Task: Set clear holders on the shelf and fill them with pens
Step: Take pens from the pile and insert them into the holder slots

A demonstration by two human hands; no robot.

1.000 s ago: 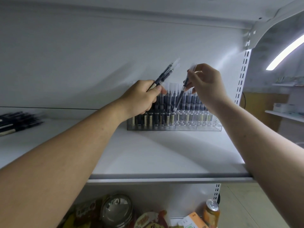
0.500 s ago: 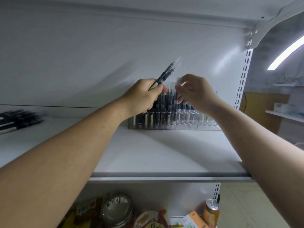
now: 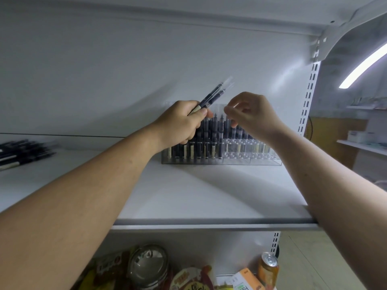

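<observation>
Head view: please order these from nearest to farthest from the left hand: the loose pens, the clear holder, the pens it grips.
1. Gripped pens, inside the left hand.
2. Clear holder, just right and below.
3. Loose pens, far left on the shelf.

The holder near the shelf's back edge is clear, glossy plastic with smooth walls. The pens have dark, smooth plastic barrels, pale paper-like bands and clear caps. The shelf is white, matt and smooth, with a dull grey metal strip along its front edge. The slotted upright looks like white painted metal. Below, the can and the round lid are shiny.
</observation>
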